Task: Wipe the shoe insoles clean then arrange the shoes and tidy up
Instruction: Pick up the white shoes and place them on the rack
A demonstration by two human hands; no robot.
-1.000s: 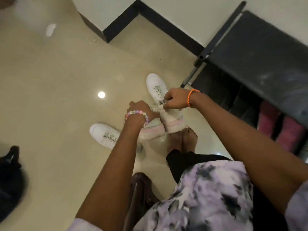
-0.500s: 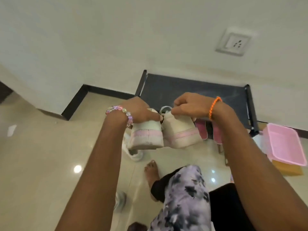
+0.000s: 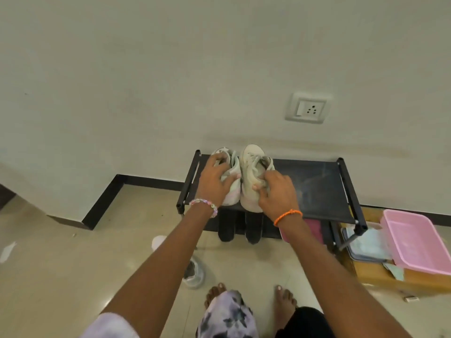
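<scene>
Two white shoes (image 3: 244, 176) now lowered onto shoe rack (image 3: 317, 184) top's left end, left hand (image 3: 214, 181) and right hand (image 3: 278, 193) each gripping one, right half bare.

I count two white sneakers (image 3: 246, 176) on the shoe rack (image 3: 317, 189), two dark shoes (image 3: 240, 228) below, one more sneaker (image 3: 194, 274) on the floor, one pink basket (image 3: 415, 242), one wall socket (image 3: 308, 109).

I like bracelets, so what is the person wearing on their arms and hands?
The left hand has a bead bracelet of pink, purple and pale beads at the wrist. The right hand has a thin orange bracelet. Both forearms are bare, with a pale lilac sleeve showing near the left elbow.
</scene>
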